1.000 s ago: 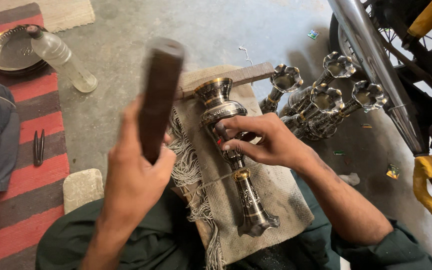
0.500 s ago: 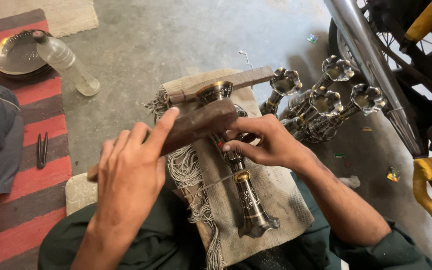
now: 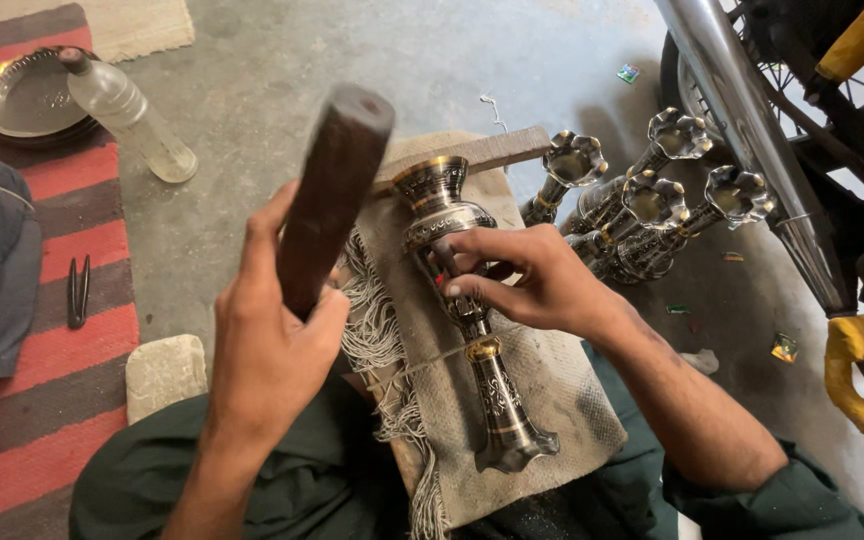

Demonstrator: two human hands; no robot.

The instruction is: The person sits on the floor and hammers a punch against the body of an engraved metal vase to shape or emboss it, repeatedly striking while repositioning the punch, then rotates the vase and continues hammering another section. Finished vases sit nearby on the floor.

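Note:
An engraved dark metal vase (image 3: 472,320) with brass bands lies on a cloth-covered board (image 3: 562,390) in front of me. My right hand (image 3: 527,275) presses on the vase's narrow middle and pinches a small tool against it. My left hand (image 3: 272,340) grips a thick dark wooden stick (image 3: 332,190) and holds it raised, upright, to the left of the vase.
Several similar flower-mouthed vases (image 3: 642,195) lie on the concrete floor to the right, by a motorcycle's chrome pipe (image 3: 742,110). A plastic bottle (image 3: 132,115) and metal plate (image 3: 27,95) lie at the upper left on a striped rug (image 3: 42,380). A stone block (image 3: 164,372) sits nearby.
The wooden stick was down on the vase half a second ago; now my left hand has lifted it upright again. My right hand stays on the vase.

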